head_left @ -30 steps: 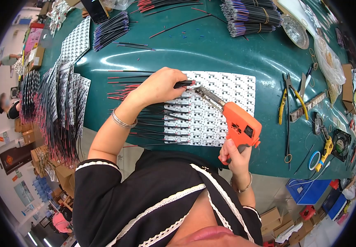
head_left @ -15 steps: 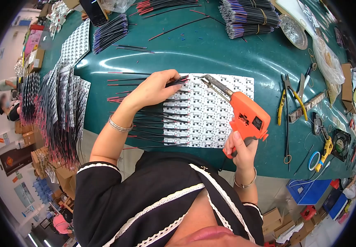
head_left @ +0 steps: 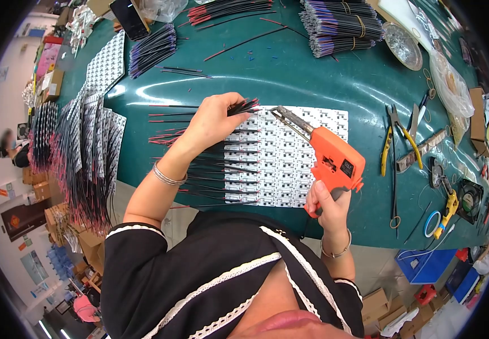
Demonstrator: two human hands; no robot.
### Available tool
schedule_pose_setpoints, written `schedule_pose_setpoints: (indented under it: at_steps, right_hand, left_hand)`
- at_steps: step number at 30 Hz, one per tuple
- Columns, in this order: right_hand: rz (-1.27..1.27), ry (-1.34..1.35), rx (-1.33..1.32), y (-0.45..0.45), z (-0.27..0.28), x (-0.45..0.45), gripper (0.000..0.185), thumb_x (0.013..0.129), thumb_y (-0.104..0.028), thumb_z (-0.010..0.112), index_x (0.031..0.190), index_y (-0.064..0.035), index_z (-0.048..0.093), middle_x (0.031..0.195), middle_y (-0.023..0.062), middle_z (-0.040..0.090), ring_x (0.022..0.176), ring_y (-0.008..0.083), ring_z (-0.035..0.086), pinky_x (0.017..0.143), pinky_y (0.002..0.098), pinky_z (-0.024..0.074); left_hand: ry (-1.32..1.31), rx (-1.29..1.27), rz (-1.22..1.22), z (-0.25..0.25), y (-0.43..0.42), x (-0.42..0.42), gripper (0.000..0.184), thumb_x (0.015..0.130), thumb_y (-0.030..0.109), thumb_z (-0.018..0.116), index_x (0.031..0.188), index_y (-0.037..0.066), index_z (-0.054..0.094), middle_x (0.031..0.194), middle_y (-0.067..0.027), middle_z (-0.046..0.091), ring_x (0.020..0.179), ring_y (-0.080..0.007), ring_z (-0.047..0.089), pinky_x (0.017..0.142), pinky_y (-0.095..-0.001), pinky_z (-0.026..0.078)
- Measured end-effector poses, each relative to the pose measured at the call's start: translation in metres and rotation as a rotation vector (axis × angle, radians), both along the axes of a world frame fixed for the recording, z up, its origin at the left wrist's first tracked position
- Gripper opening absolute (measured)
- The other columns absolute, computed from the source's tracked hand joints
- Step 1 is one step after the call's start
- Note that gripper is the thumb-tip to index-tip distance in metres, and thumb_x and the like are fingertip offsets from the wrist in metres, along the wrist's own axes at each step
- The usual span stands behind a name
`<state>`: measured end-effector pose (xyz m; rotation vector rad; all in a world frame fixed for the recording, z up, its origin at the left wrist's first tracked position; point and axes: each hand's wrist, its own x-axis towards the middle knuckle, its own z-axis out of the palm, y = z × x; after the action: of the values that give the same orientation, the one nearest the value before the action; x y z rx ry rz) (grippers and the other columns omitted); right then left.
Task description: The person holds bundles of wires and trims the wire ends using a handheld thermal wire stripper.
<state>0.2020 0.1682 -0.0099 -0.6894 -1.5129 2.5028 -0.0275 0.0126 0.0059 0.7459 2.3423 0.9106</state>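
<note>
My left hand (head_left: pixel 213 121) is closed around a small bundle of black wires (head_left: pixel 246 105) with red ends, above the upper left part of a white circuit board panel (head_left: pixel 301 161). In my right hand (head_left: pixel 328 204) is an orange soldering gun (head_left: pixel 337 157), gripped by its handle. Its metal tip points up and left, near the wire ends at the panel's top edge; whether it touches them I cannot tell. A row of black wires (head_left: pixel 207 164) with red ends lies across the panel's left side, reaching out past its edge.
Wired panels (head_left: pixel 89 141) hang at the table's left side. Wire bundles (head_left: pixel 343 27) and a metal dish (head_left: pixel 402 45) lie at the back. On the right are yellow-handled pliers (head_left: pixel 388 144), a blue tape ring (head_left: pixel 432 224) and a small black fan (head_left: pixel 469 198).
The soldering gun has shifted slightly left, its tip closer to the wire ends. My left hand keeps the wire bundle, whose ends now fan upward a little more. The view has moved slightly.
</note>
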Motion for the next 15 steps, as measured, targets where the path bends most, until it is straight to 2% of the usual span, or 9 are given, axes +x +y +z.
schedule_pose_setpoints:
  at_steps: [3,6,12,15]
  right_hand:
    - [0.01,0.003,0.003,0.0,-0.002,0.002,0.028,0.087,-0.01,0.053,0.107,0.0077,0.044,0.054,0.0034,0.044,0.04,0.0103,0.042,0.037,0.0237,0.037]
    - [0.025,-0.01,0.021,0.0,0.0,0.003,0.028,0.087,-0.01,0.053,0.106,0.0079,0.044,0.053,0.0036,0.044,0.04,0.0104,0.042,0.037,0.024,0.0367]
    - [0.039,-0.012,0.028,-0.001,-0.002,0.005,0.024,0.087,-0.01,0.054,0.102,0.0073,0.046,0.052,0.0042,0.045,0.039,0.0105,0.043,0.037,0.0235,0.0378]
    - [0.038,-0.064,0.039,-0.002,-0.001,0.005,0.023,0.087,-0.011,0.054,0.1,0.0065,0.046,0.052,0.0041,0.046,0.039,0.01,0.043,0.037,0.0231,0.0381]
  left_hand:
    - [-0.004,0.012,-0.016,-0.01,-0.001,0.001,0.018,0.077,0.011,0.066,0.088,-0.003,0.062,0.063,-0.0042,0.056,0.059,-0.0077,0.045,0.056,-0.0248,0.039]
    - [0.015,0.035,-0.023,-0.009,0.0,0.003,0.018,0.076,0.011,0.067,0.086,-0.003,0.062,0.066,-0.0065,0.058,0.06,-0.0095,0.048,0.057,-0.0253,0.04]
    - [0.182,0.089,-0.075,-0.013,-0.004,0.006,0.02,0.07,0.007,0.067,0.086,-0.004,0.061,0.078,-0.0137,0.061,0.069,-0.0239,0.059,0.065,-0.03,0.045]
    - [0.175,0.048,-0.082,-0.012,-0.003,0.007,0.021,0.068,0.005,0.067,0.085,-0.004,0.06,0.08,-0.0145,0.061,0.073,-0.0292,0.06,0.067,-0.0318,0.046]
